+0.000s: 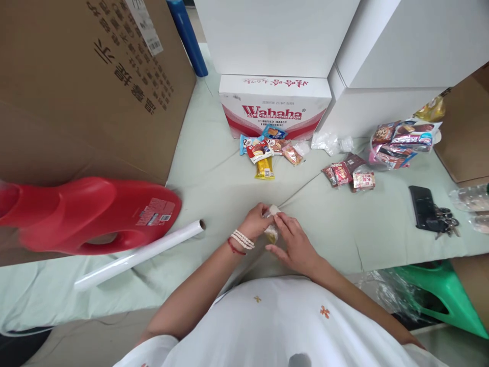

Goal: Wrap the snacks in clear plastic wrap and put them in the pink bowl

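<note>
Close to the table's front edge, both hands are on a small clear plastic packet (272, 236) with a white end and something yellowish inside; its exact kind cannot be made out. My left hand (256, 222), with a beaded bracelet and a red cord at the wrist, pinches the packet's upper left side. From the right, my right hand (294, 239) has its fingers against the white end and its thumb near the lower end. Beyond the hands lies a pile of wrapped snacks (260, 150). Dark red snack packets (340, 174) lie farther right.
A Wahaha carton (275, 107) and white boxes stand at the back. On the left are a large cardboard box (87, 92), a red jug (95, 214) and a white roll (141, 255). To the right are a snack bag (405, 142), a phone (420, 206) and keys (446, 221).
</note>
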Demonstrator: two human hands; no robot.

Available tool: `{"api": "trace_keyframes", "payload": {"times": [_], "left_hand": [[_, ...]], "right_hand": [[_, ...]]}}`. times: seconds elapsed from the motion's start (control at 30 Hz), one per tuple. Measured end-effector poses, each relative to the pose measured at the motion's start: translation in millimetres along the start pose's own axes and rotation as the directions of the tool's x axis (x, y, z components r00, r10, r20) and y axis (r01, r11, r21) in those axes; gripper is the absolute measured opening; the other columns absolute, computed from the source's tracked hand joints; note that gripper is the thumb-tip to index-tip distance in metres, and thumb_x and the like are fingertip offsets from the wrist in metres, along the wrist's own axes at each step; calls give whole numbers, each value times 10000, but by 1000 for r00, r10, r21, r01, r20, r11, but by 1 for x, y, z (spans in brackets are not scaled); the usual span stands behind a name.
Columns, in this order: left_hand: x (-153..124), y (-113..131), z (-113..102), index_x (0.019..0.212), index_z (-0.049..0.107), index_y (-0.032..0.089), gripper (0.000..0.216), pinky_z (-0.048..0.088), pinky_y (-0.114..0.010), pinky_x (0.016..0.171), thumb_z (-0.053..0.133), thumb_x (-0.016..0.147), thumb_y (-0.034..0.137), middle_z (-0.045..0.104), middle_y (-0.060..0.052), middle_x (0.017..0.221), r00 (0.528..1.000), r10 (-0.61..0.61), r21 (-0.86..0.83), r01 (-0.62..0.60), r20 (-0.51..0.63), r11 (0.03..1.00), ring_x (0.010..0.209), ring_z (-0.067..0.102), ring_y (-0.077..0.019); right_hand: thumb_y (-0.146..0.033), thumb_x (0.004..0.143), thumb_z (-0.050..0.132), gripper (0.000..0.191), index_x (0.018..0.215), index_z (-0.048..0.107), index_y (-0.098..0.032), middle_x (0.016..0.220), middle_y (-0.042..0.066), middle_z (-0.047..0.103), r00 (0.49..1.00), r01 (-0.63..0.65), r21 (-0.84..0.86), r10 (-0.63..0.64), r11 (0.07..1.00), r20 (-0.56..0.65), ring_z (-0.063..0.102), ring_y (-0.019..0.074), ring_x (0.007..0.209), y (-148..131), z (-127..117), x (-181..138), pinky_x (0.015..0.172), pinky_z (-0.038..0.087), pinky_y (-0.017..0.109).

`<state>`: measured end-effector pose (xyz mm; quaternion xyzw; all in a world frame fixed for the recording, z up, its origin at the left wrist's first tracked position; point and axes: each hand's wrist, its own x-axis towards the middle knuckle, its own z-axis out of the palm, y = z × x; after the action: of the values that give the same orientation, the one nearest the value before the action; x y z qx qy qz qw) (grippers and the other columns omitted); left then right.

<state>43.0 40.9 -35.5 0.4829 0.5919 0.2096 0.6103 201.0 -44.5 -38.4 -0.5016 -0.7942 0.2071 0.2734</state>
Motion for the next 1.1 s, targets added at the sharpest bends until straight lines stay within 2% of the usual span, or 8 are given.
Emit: {"api": "trace_keyframes", "payload": {"times": [0.23,0.3,0.4,0.47,0.57,0.67,0.83,1.1], "left_hand": [[-39,29,-15,1026,636,194,434,578,-373,820,838,681,364,641,-25,985,965,14,-599,150,261,787,902,666,-184],[-45,28,-23,995,652,190,403,577,-354,807,843,698,385,644,-31,989,972,23,-581,121,234,805,910,666,-184],[-48,16,-31,928,649,183,389,552,-307,764,854,685,408,652,-22,926,990,-26,-531,96,137,842,860,658,-166],[-48,6,-32,905,640,181,401,534,-295,743,860,665,416,654,-16,891,993,-67,-511,107,96,853,823,649,-158],[-48,-7,-29,908,641,179,419,521,-298,740,867,646,414,652,-15,878,994,-82,-465,107,74,879,814,633,-160],[-48,-17,-26,905,640,180,424,506,-296,741,865,635,417,635,-7,861,998,-58,-384,67,35,921,800,605,-154],[-56,-39,-33,911,645,183,434,498,-302,797,847,629,444,642,-17,917,995,-20,-241,-5,-100,971,857,607,-169],[-96,-58,-48,972,738,189,506,510,-313,721,782,674,595,711,-56,875,971,-154,-184,120,-185,976,825,642,-219]], "right_hand": [[-331,986,582,360,1338,622,-259,1319,118,673,915,-297,286,357,911,-186,633,275,1213,37,-23,-5,1060,511,507],[-409,893,719,401,1252,644,-247,1196,84,729,730,-420,503,610,755,-307,694,248,1076,73,-53,-10,987,556,463],[-459,658,894,495,1002,647,-202,929,33,751,370,-336,808,857,484,-360,712,195,820,132,-101,-24,761,608,355],[-432,516,956,522,829,622,-181,864,32,740,304,-302,893,922,333,-241,705,193,779,164,-124,-31,690,609,329],[-406,465,963,509,782,643,-169,858,34,732,303,-358,897,941,259,-151,697,197,785,190,-134,-33,691,613,333],[-486,603,873,450,870,694,-170,840,37,720,277,-517,772,925,370,-258,669,201,758,198,-128,-31,702,599,356],[-482,757,735,375,958,733,-165,979,119,706,376,-830,69,647,553,-663,619,263,875,191,-131,-35,888,517,461],[-189,843,629,85,871,700,-150,881,49,662,578,-628,7,472,778,-666,564,174,866,192,-188,64,918,410,335]]}}
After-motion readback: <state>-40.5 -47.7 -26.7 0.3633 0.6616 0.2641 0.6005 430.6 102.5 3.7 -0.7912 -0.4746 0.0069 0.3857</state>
